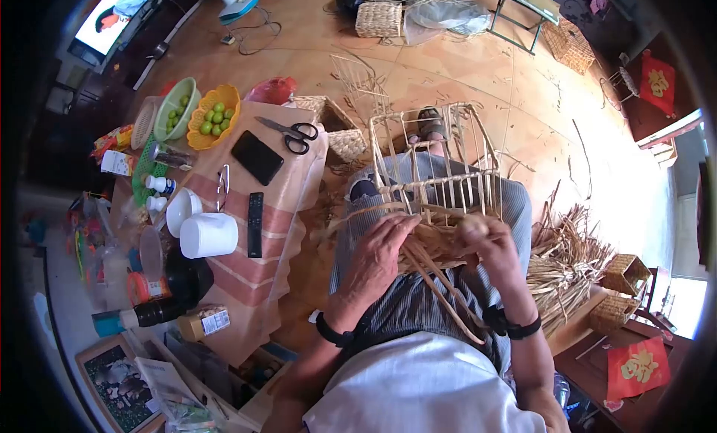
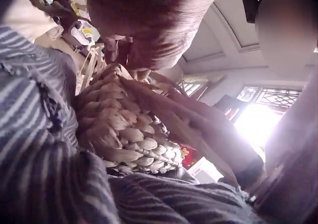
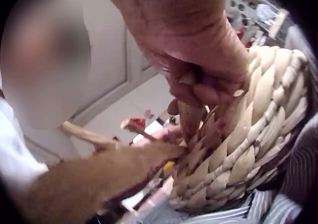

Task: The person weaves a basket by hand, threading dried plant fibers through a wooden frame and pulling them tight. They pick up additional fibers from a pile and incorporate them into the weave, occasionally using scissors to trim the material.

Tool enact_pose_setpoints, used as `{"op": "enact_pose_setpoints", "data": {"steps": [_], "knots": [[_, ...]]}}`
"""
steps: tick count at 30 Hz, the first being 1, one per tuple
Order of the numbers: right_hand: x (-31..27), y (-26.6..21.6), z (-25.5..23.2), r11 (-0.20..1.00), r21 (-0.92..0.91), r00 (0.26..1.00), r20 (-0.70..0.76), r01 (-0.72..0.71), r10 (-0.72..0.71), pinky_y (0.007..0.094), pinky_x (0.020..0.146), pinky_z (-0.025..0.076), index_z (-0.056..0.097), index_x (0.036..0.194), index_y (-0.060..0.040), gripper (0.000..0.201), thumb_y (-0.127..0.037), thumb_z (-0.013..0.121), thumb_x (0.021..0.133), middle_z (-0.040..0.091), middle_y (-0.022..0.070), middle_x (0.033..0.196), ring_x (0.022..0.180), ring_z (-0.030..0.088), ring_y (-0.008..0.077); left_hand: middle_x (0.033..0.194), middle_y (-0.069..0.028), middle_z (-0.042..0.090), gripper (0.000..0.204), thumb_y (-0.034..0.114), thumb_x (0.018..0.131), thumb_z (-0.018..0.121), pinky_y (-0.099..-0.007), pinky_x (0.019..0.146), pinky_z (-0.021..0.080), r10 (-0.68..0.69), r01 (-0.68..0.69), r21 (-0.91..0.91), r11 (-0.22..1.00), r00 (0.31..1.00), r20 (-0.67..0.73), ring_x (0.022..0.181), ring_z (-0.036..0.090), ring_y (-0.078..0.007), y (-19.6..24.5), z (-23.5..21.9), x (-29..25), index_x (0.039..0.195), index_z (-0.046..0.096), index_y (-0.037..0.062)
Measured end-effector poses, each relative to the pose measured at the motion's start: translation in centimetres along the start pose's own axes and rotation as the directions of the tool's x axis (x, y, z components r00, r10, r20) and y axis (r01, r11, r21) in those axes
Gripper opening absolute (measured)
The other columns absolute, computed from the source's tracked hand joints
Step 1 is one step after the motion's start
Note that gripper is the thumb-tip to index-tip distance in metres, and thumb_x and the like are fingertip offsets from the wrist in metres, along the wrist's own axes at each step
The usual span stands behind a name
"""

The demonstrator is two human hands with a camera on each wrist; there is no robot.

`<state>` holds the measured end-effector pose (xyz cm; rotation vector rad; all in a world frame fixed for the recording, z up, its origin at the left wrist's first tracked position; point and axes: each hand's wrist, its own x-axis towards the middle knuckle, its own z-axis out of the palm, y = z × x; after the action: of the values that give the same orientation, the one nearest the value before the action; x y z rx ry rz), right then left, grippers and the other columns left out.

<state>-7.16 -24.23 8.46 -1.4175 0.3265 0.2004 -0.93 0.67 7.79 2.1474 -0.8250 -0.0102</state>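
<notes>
On the person's lap lies a half-woven basket with an open frame of thin bars (image 1: 437, 183). Its plaited side (image 2: 131, 129) is thick and pale in the wrist views. With fingers at the woven edge, the left hand (image 1: 385, 246) grips the basket from the left. Opposite it, the right hand (image 1: 489, 246) has curled fingers and pinches a flat fibre strand (image 3: 188, 117) at the edge of the weave. Long loose strands (image 1: 441, 287) hang from the work toward the person's waist. Part of the left hand's fingertips is hidden behind the strands.
At the left, a cloth-covered table (image 1: 250, 302) bears scissors (image 1: 297, 136), a phone (image 1: 257, 157), a remote control (image 1: 255, 224), a white container (image 1: 209, 235) and bowls of green fruit (image 1: 214, 122). A heap of dry fibre (image 1: 567, 261) lies at the right, near small woven baskets (image 1: 626, 274).
</notes>
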Motion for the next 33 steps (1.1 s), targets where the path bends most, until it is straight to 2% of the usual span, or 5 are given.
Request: {"op": "enact_pose_setpoints", "data": {"steps": [14, 16, 19, 30, 33], "knots": [[-2.6, 6.9, -12.9, 0.358, 0.846, 0.914, -0.322, 0.395, -0.246, 0.0186, 0.055, 0.044, 0.060, 0.137, -0.0063, 0.031, -0.020, 0.065, 0.110, 0.069, 0.0000, 0.107, 0.059, 0.047, 0.0046, 0.117, -0.0214, 0.078, 0.039, -0.005, 0.099, 0.061, -0.0459, 0.091, 0.063, -0.015, 0.034, -0.126, 0.991, 0.989, 0.150, 0.106, 0.077, -0.0386, -2.5, -1.6, 2.1, 0.136, 0.068, 0.0067], [-3.5, 2.4, -10.6, 0.475, 0.691, 0.806, -0.589, 0.544, -0.066, 0.0213, 0.057, 0.048, 0.061, 0.136, -0.0023, 0.029, -0.020, 0.061, 0.113, 0.071, 0.0028, 0.105, 0.060, 0.050, 0.0077, 0.117, -0.0213, 0.078, 0.038, -0.004, 0.099, 0.061, -0.0457, 0.091, 0.063, -0.023, 0.044, -0.124, 0.991, 0.987, 0.162, 0.105, 0.077, -0.0387, -2.1, -1.8, 2.2, 0.134, 0.068, 0.0067], [-6.1, 2.9, -10.1, 0.968, 0.245, 0.917, -0.395, 0.059, 0.045, 0.0243, 0.064, 0.053, 0.064, 0.132, 0.0027, 0.041, -0.034, 0.063, 0.112, 0.073, 0.0041, 0.092, 0.074, 0.063, 0.0109, 0.118, -0.0205, 0.078, 0.035, -0.002, 0.099, 0.063, -0.0452, 0.090, 0.063, -0.010, 0.031, -0.114, 0.993, 0.985, 0.174, 0.105, 0.077, -0.0384, -2.1, -1.9, 2.4, 0.132, 0.069, 0.0070], [-3.6, 2.2, 4.4, 0.935, -0.075, 0.859, 0.373, -0.348, 0.349, 0.0331, 0.059, 0.053, 0.059, 0.136, 0.0010, 0.039, -0.030, 0.063, 0.113, 0.073, 0.0049, 0.091, 0.069, 0.068, 0.0137, 0.098, -0.0114, 0.078, 0.015, 0.009, 0.092, 0.079, -0.0393, 0.085, 0.062, -0.003, 0.021, -0.084, 0.996, 0.978, 0.207, 0.094, 0.077, -0.0305, -2.1, -1.9, 3.0, 0.106, 0.076, 0.0056], [-4.7, 4.3, 6.3, 0.901, -0.431, 0.929, 0.348, 0.041, 0.124, 0.0421, 0.056, 0.053, 0.056, 0.128, 0.0018, 0.032, -0.024, 0.063, 0.112, 0.066, 0.0126, 0.078, 0.067, 0.071, 0.0251, 0.092, -0.0091, 0.076, 0.009, 0.013, 0.092, 0.078, -0.0410, 0.078, 0.061, -0.129, 0.139, -0.076, 0.987, 0.983, 0.128, 0.089, 0.076, -0.0315, -1.2, -1.4, 2.8, 0.100, 0.075, 0.0084]]}}
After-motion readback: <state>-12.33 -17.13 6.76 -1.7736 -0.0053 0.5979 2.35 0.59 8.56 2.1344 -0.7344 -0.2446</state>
